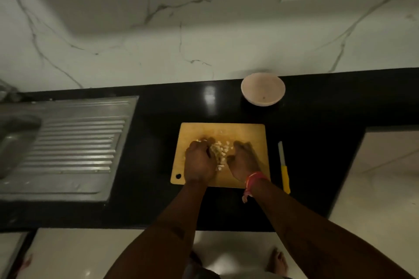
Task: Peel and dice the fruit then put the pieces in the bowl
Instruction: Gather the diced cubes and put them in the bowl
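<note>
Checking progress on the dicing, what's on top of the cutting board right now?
On the cutting board lies a pile of pale diced fruit pieces, with the left hand and right hand cupped either side. Pieces under the hands are hidden.

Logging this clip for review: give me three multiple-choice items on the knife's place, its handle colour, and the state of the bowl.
1. Where is the knife?
A. In the right hand
B. On the counter right of the cutting board
C. In the sink

2. What colour is its handle?
A. Yellow
B. Red
C. Black

3. What state is the bowl in?
A. Full of diced fruit
B. Upside down
C. Upright, nearly empty

Answers: 1 B, it lies off the board's right edge, untouched; 2 A, the handle shows yellow; 3 C, only a speck sits inside, while the diced pieces lie on the board between both hands.
</note>
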`<state>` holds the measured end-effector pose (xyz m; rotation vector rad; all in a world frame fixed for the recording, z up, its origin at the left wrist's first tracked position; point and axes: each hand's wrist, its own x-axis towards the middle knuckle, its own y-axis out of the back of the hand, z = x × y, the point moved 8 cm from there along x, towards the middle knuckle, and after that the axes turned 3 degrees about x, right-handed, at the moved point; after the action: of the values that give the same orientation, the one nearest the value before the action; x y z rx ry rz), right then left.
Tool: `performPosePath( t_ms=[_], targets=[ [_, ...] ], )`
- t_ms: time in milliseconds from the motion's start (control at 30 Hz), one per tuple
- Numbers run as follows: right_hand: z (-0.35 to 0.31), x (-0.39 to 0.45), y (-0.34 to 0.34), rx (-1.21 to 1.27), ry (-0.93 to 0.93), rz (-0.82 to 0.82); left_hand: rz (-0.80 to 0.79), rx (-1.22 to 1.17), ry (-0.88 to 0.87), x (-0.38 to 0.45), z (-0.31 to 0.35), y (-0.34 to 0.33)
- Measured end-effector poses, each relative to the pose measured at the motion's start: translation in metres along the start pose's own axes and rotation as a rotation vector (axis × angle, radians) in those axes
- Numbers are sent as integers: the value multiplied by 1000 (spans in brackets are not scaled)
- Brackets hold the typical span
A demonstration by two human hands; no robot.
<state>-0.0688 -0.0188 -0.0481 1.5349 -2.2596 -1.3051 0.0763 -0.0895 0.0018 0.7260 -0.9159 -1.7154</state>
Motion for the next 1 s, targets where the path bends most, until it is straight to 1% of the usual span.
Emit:
performPosePath(
  t_ms=[33,100,133,233,300,367,433,533,667,733,800,900,1000],
  targets=[
    [-5,5,-6,11,-47,-4,11,55,4,6,-15,7],
    [-13,15,-14,37,-139,-15,-48,114,69,16,-47,9],
    [-17,19,-19,37,-165,-29,-105,108,96,20,-60,6],
    [-24,27,-30,-8,-204,-66,-254,-25,174,30,-77,-11],
    [-27,29,-33,23,-226,-53,-299,-30,164,40,-69,-20],
    [-26,31,-36,67,-218,-44,-346,-8,97,48,-56,-28],
    [-24,33,-39,61,-210,-90,-373,12,58,55,-48,-34],
    [-22,36,-44,-11,-154,-212,-406,3,61,58,-45,-41],
    [-41,42,-55,-118,14,-280,-348,-7,27,61,-36,-38],
    [-49,45,-54,-119,36,-274,-318,-42,21,62,-32,-36],
    [-50,48,-51,-63,50,-244,-307,-57,34,63,-29,-33],
    [-55,51,-43,-9,124,-181,-335,-92,55,62,-28,-32],
    [-68,47,-33,33,193,-159,-302,-120,48,60,-28,-26]
  ],
)
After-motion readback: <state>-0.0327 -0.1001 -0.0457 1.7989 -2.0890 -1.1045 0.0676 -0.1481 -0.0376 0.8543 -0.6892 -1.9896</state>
